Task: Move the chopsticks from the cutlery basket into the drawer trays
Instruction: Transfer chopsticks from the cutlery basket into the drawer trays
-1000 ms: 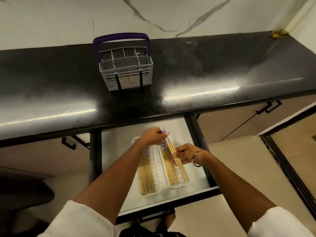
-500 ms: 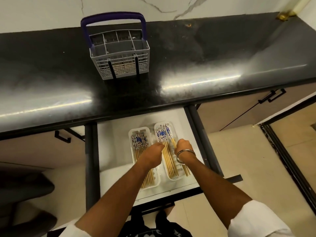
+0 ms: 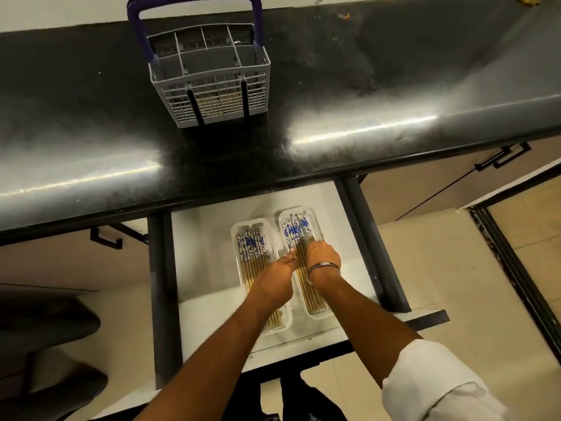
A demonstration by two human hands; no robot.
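Note:
The grey cutlery basket (image 3: pixel 212 83) with a purple handle stands on the black counter; something tan shows through its front mesh. Below it, the open white drawer (image 3: pixel 200 268) holds two clear trays side by side. The left tray (image 3: pixel 235 235) and the right tray (image 3: pixel 317 221) each hold several wooden chopsticks with blue-and-white tops (image 3: pixel 252 246). My right hand (image 3: pixel 323 258) is over the right tray, closed on chopsticks (image 3: pixel 303 229) that slant up from it. My left hand (image 3: pixel 279 268) is curled between the trays, with its fingertips at the right tray's left edge.
The black counter (image 3: pixel 364 86) overhangs the back of the drawer. Dark drawer rails (image 3: pixel 370 238) run along both sides. Cabinet fronts with black handles (image 3: pixel 504 154) flank the drawer. A dark threshold strip (image 3: pixel 516 268) crosses the tiled floor at the right.
The chopsticks I held above the right tray a second ago now lie down in it. Both hands have drawn back to the trays' middle, and my view has tilted down and closer.

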